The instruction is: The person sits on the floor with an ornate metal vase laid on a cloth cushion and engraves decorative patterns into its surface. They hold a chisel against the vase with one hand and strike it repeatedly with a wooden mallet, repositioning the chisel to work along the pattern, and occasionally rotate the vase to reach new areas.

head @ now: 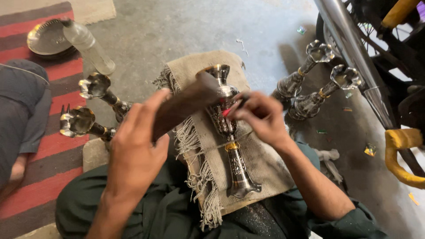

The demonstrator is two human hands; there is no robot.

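Silver engraved metal vase lies along the burlap-covered board, stem toward its near edge. The right hand pinches a thin red-tipped tool against the vase's body; the left hand grips a dark wooden mallet. Light, square taps seem best.

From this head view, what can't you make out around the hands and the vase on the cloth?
- Head view: tool tip in right hand is hidden by the fingers, small.
- Brown tool in left hand is motion-blurred; its kind is unclear.
- Metal vase: the middle is covered by both hands.
- Board under burlap cloth is mostly hidden.
- Person at left is cut off by the edge.
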